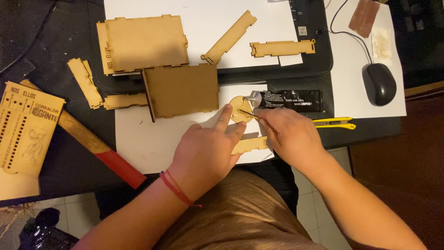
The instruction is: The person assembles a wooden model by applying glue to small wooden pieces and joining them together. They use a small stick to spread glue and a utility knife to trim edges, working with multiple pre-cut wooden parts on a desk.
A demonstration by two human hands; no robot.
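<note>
The left hand (208, 150) lies palm down on the white sheet (143, 139), fingers spread. Its index and middle fingertips press on the near edge of the round wooden disc (239, 109), pinning it flat. It grips nothing.

The right hand (289, 134) is closed around a thin stick (249, 114). The stick's tip rests on the disc face, which looks glossy, as if wet with glue. At 2 o'clock from the disc, just beside it, lies the black glue tube (289, 99), nozzle toward the disc and apparently uncapped.

A short wooden strip (249, 145) lies at 6 o'clock from the disc, partly under the left hand's fingers.

Status, judged from the layout:
- Done: two panels (180, 90) at 9 o'clock from the disc appear joined at a right angle, one standing on edge.
- In hand: glue is being worked over the disc.
- Left: most parts lie loose. A large panel (143, 44) is at 11 o'clock, two slotted bars (282, 47) at 12 to 1 o'clock, and small side strips (85, 83) far out at 9 o'clock. An engraved panel (27, 127) lies at the counter's (74, 166) left edge.

Other items: a red-tipped wooden handle (99, 150) at 8 o'clock, a yellow utility knife (335, 123) at 3 o'clock, and a black mouse (379, 83) well apart at 2 o'clock.
</note>
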